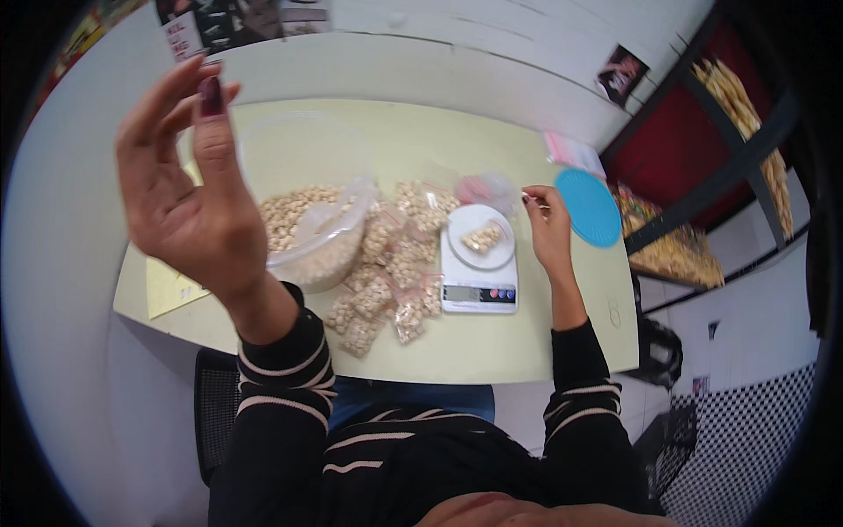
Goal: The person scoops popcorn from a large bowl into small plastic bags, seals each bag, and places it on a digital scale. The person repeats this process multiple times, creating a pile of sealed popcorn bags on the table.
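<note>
My left hand is raised high at the left, fingers apart and holding nothing. It partly hides a clear plastic tub of pale, round, chickpea-like pieces. A clear scoop-like plastic piece seems to lie on them. To the right of a white kitchen scale, my right hand has its fingertips drawn together; whether they pinch something small is unclear. One small zip bag of the pieces rests on the scale's round plate. Several similar filled bags are heaped between tub and scale.
A blue round lid lies beyond my right hand. Behind the scale is a clear container with pink-edged bags. More plastic bags lie at the back right. Rubber bands and yellow paper are on the table. A dark shelf holds packaged snacks.
</note>
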Motion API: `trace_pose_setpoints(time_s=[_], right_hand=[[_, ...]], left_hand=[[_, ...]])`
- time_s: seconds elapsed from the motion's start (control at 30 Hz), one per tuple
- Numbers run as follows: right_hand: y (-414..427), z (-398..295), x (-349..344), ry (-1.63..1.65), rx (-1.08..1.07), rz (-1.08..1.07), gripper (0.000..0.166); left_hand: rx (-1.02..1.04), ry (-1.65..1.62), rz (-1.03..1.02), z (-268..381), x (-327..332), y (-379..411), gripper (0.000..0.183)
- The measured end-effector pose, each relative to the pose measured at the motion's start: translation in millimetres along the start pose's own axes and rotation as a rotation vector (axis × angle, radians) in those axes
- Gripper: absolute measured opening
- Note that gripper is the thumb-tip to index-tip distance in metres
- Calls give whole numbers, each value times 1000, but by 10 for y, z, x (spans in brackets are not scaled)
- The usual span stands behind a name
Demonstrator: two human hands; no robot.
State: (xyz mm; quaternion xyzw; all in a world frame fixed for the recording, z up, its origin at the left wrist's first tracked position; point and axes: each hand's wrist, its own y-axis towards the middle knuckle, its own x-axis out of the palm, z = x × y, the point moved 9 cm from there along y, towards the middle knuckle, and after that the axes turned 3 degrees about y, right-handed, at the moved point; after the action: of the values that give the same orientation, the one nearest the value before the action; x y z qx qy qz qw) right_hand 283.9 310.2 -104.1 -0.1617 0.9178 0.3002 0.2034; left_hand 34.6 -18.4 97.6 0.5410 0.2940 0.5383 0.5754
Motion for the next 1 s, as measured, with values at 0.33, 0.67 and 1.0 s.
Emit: trace_pose_setpoints(time_s=[0.33, 0.67, 1.0], right_hand=[[237, -2313, 679, 129, -655, -72, 20], [249, -382, 360, -366, -85, -326, 19], [-91, 243, 372, -248, 329, -456, 26]], left_hand=[[-22, -91, 12, -22, -110, 58, 21], [-4, -179, 38, -25, -124, 56, 19], [-26, -133, -180, 132, 67, 29, 18]])
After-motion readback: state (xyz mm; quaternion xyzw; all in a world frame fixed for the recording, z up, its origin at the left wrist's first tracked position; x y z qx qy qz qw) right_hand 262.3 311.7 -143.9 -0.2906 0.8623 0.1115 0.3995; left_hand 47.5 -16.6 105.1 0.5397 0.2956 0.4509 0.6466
